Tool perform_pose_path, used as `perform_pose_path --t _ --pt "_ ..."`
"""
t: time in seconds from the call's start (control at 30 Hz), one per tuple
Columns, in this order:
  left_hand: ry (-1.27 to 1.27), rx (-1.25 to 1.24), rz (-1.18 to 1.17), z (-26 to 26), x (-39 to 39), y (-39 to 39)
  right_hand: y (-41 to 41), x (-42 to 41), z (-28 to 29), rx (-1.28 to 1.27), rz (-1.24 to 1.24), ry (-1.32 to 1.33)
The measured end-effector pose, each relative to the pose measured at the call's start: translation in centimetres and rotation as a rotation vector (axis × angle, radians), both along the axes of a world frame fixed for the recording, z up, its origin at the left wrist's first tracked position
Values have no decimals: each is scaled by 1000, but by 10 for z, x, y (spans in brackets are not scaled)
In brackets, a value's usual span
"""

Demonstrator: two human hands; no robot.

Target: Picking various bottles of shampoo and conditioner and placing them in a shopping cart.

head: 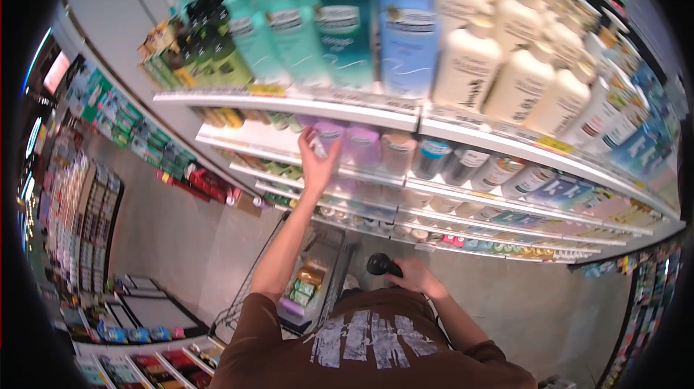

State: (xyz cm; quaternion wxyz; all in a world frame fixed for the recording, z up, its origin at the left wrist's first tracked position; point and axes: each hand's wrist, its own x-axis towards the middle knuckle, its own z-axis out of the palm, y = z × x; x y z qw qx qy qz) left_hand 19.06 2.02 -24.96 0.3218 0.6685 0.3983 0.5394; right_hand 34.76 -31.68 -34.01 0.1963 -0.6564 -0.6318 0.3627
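Note:
My left hand point(319, 166) reaches to the second shelf of a store rack, thumb and fingers apart around a small whitish, translucent item point(316, 146). Blur hides whether the fingers grip it. Directly beside the hand stand lilac bottles point(362, 145), with a peach-coloured bottle point(398, 151) to their right. My right hand point(416, 276) is low in front of my body and grips a black handheld scanner point(380, 264) by its handle.
Teal bottles point(295, 28) and cream pump bottles point(469, 66) line the top shelf point(347, 109), which overhangs my left hand. A wire shopping cart point(339, 259) with several packages point(302, 292) stands below my left arm. Another stocked display point(89, 226) is at the left.

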Motion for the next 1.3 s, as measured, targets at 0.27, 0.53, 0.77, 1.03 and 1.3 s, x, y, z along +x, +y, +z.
perform_pose_path --t 0.27,0.53,0.77,1.03,1.3 --pt "68 80 156 -2 19 31 -72 40 -22 -8 -197 51" --pt "138 166 276 7 47 26 -98 76 -41 13 -225 110" --pt "-22 124 438 -1 35 63 -93 90 -32 72 -194 60" --pt "-270 -28 460 -16 4 97 -100 94 -48 68 -155 -16" --pt "-182 27 453 -31 1 72 -83 101 -47 23 -129 45"
